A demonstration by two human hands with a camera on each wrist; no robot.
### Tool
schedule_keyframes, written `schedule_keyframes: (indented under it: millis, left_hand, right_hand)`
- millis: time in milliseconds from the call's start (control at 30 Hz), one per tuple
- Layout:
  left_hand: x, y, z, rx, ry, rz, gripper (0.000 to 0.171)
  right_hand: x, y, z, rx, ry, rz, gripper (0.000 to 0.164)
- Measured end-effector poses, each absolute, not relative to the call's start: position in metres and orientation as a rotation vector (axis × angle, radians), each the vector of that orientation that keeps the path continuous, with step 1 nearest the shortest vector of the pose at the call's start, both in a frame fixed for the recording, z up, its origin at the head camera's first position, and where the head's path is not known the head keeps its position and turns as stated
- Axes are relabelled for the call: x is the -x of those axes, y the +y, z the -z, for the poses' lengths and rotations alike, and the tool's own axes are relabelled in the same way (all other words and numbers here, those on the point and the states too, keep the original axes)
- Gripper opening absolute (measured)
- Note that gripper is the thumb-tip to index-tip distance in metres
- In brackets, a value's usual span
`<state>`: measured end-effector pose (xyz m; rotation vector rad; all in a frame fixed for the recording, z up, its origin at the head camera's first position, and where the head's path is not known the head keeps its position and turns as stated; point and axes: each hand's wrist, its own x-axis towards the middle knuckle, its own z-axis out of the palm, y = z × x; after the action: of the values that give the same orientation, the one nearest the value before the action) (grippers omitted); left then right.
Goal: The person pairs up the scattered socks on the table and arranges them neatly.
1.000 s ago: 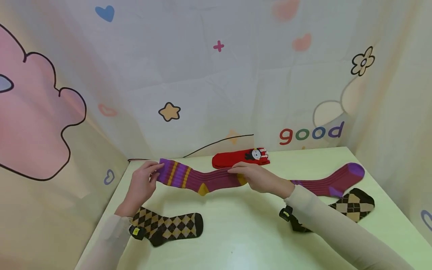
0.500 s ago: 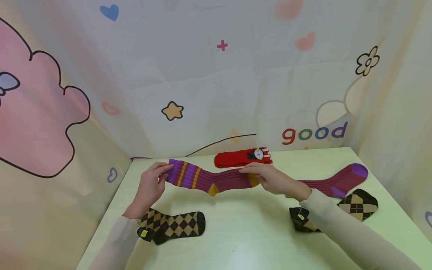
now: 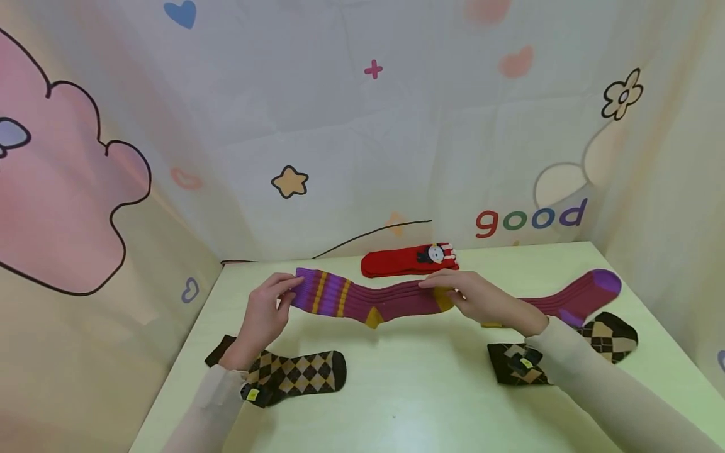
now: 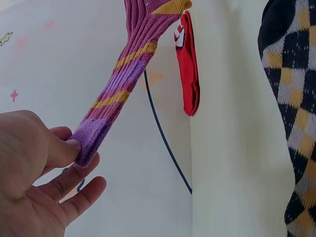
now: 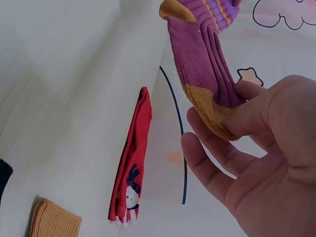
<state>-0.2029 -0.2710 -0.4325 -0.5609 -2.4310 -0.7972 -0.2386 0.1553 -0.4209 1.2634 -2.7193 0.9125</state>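
A maroon ribbed sock (image 3: 391, 302) with a purple, yellow-striped cuff and yellow heel and toe is stretched level above the table. My left hand (image 3: 266, 313) pinches its cuff between thumb and fingers, as the left wrist view shows at the purple edge (image 4: 91, 138). At the other end, my right hand (image 3: 478, 301) pinches the yellow toe (image 5: 207, 106). Below my left wrist lies a brown-and-tan argyle sock (image 3: 308, 372), partly hidden by the forearm. Another argyle sock (image 3: 506, 365) lies under my right forearm, which covers its middle.
Behind the held sock, a folded red sock (image 3: 391, 263) with a cartoon figure lies by the back curtain (image 3: 340, 126). A maroon sock with purple heel and toe (image 3: 583, 299) lies at the right of the pale table (image 3: 391, 402). Printed curtains close in the sides.
Both hands have shifted right in the head view, carrying the maroon sock between them. The grip at each end is unchanged, and the socks on the table stay put.
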Motion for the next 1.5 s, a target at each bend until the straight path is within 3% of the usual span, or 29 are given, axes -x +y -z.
schedule_keyframes:
  millis: [1500]
  left_hand:
    - [0.174, -0.228, 0.458, 0.728, -2.466, 0.923, 0.033]
  right_hand:
    - [0.204, 0.203, 0.427, -1.339, -2.761, -0.959, 0.056]
